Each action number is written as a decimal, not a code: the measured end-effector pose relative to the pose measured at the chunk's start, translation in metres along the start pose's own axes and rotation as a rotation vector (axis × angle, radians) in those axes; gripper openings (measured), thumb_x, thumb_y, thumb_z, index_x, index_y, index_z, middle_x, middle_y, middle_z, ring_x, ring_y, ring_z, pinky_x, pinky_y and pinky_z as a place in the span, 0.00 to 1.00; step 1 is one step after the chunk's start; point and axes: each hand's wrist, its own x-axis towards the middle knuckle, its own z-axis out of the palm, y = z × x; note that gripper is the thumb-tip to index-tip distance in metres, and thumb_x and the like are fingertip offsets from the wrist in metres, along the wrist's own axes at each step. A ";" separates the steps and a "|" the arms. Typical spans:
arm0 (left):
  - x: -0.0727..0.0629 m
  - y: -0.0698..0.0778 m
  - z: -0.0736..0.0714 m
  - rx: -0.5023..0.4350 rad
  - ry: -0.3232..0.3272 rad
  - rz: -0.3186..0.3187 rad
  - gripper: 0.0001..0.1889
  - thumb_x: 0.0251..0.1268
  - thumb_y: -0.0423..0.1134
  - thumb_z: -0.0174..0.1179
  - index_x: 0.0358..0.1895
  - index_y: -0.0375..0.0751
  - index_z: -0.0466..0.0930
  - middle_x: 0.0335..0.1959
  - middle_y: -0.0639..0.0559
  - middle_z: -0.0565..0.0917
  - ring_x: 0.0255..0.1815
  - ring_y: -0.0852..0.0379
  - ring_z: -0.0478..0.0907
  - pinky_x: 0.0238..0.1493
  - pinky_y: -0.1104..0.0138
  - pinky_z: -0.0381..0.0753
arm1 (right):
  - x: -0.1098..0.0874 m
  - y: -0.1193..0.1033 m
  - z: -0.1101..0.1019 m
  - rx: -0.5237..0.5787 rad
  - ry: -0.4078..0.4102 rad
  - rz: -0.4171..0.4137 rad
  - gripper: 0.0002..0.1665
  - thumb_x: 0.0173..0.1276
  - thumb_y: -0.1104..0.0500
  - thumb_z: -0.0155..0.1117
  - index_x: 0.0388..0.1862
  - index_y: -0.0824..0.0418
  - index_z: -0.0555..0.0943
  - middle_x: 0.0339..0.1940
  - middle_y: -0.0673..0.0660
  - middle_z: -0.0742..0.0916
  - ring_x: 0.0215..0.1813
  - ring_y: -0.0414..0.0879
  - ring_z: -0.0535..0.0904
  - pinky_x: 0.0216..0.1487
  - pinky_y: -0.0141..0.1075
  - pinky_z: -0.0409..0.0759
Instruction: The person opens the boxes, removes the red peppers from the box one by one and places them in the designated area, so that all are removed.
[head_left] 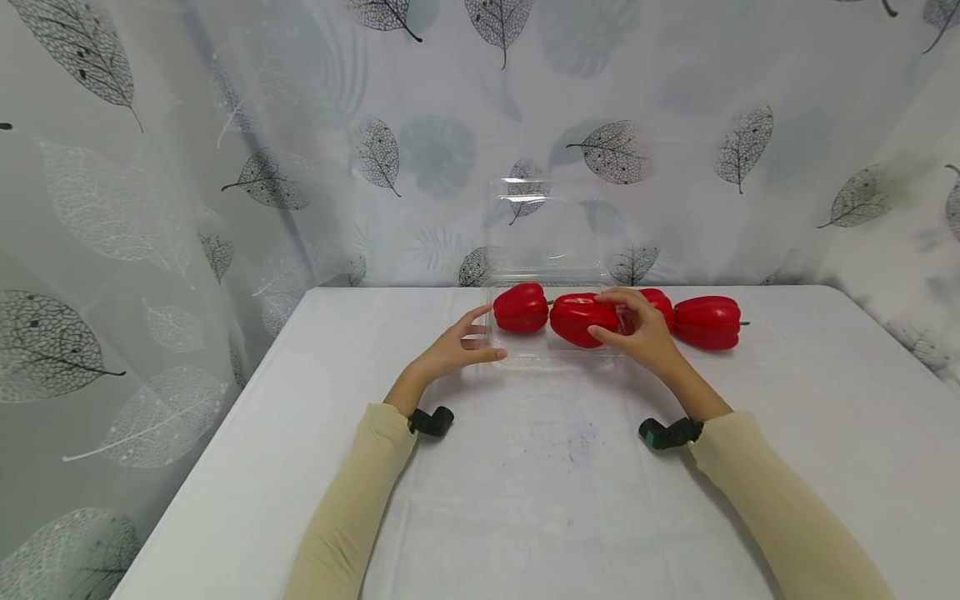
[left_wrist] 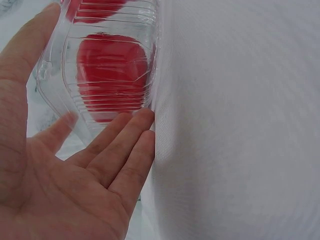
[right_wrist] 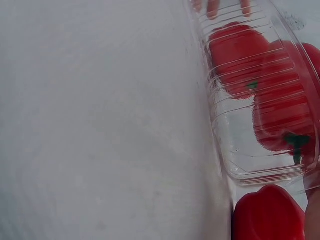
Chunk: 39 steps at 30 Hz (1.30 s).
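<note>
A clear plastic clamshell box [head_left: 525, 346] lies near the table's far edge with its lid [head_left: 551, 225] raised behind it. At its left end is my left hand [head_left: 453, 348], fingers extended, fingertips against the box wall [left_wrist: 70, 100]. One red bell pepper [head_left: 521, 307] lies inside at the left. My right hand [head_left: 643, 332] holds a second red bell pepper [head_left: 581, 319] between thumb and fingers, at the box's right half. In the right wrist view, this pepper [right_wrist: 282, 117] with its green stem shows through the ridged wall; most of that hand is out of frame.
To the right of the box sit two more red bell peppers, one partly behind my right hand [head_left: 658, 303] and one farther right [head_left: 707, 322]. A white cloth covers the table [head_left: 525, 500]. Behind it hangs a leaf-patterned curtain [head_left: 450, 108].
</note>
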 end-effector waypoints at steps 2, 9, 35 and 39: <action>0.000 0.000 0.000 0.003 0.000 -0.002 0.46 0.59 0.45 0.70 0.76 0.64 0.51 0.70 0.44 0.66 0.68 0.46 0.70 0.65 0.47 0.69 | -0.001 0.000 0.000 0.006 0.006 -0.003 0.28 0.59 0.72 0.68 0.60 0.74 0.74 0.61 0.70 0.75 0.59 0.49 0.69 0.48 0.22 0.77; 0.000 -0.001 0.000 0.012 0.003 -0.006 0.46 0.58 0.46 0.70 0.76 0.65 0.51 0.71 0.44 0.66 0.68 0.46 0.69 0.65 0.47 0.69 | -0.002 0.000 0.001 0.046 0.021 -0.002 0.28 0.60 0.72 0.68 0.60 0.74 0.73 0.61 0.71 0.74 0.59 0.43 0.69 0.50 0.23 0.77; 0.002 -0.004 0.000 0.018 -0.002 0.017 0.45 0.59 0.45 0.69 0.77 0.63 0.51 0.70 0.43 0.66 0.68 0.45 0.70 0.65 0.48 0.70 | -0.010 0.000 0.000 0.150 0.094 -0.024 0.29 0.60 0.74 0.66 0.61 0.76 0.71 0.62 0.72 0.73 0.58 0.43 0.73 0.50 0.25 0.79; 0.003 -0.004 0.000 0.014 -0.002 0.013 0.45 0.59 0.45 0.69 0.76 0.64 0.51 0.71 0.43 0.66 0.68 0.45 0.70 0.65 0.48 0.70 | -0.012 0.001 -0.001 0.161 0.121 -0.036 0.30 0.60 0.74 0.66 0.61 0.77 0.70 0.62 0.71 0.73 0.58 0.43 0.73 0.50 0.25 0.79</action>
